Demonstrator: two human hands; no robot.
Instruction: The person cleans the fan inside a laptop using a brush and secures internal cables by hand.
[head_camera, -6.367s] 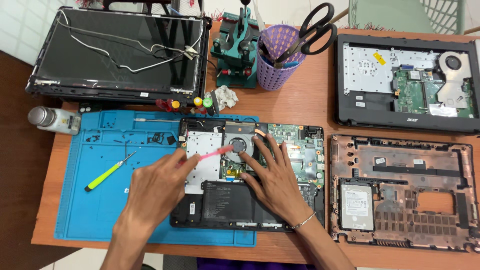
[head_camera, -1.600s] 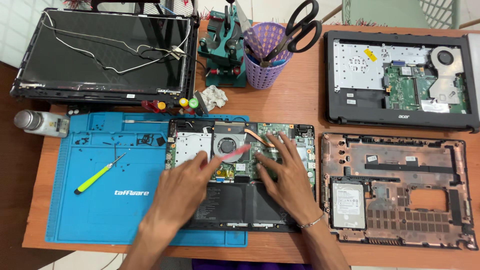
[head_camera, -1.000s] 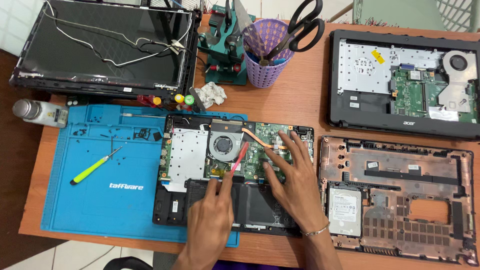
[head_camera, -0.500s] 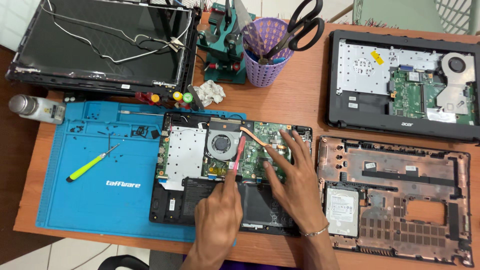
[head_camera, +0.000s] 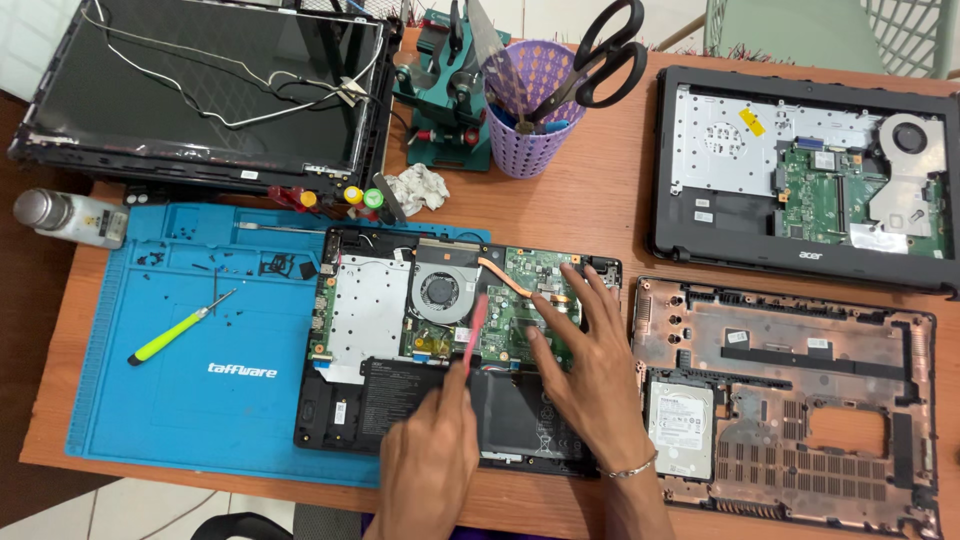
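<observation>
A: From the head camera, where are the hands?

B: Both are over the opened black laptop base with its green circuit board and round fan (head_camera: 450, 330), which lies half on the blue silicone work mat (head_camera: 200, 340) on the wooden desk (head_camera: 600, 200). The left hand (head_camera: 430, 460) is closed around a thin pink plastic pry tool (head_camera: 470, 325), its tip just beside the fan. The right hand (head_camera: 590, 365) lies flat with fingers spread, gripping nothing, pressed on the board.

A: So which step?

B: Prying or probing near the fan and its copper heat pipe, I'd judge (the exact spot under the tip is too small to tell). The next move calls for a light, shallow lever while the right hand steadies the board.

A: Anything near?

B: A yellow-green screwdriver (head_camera: 180, 328) lies well apart on the mat.
</observation>
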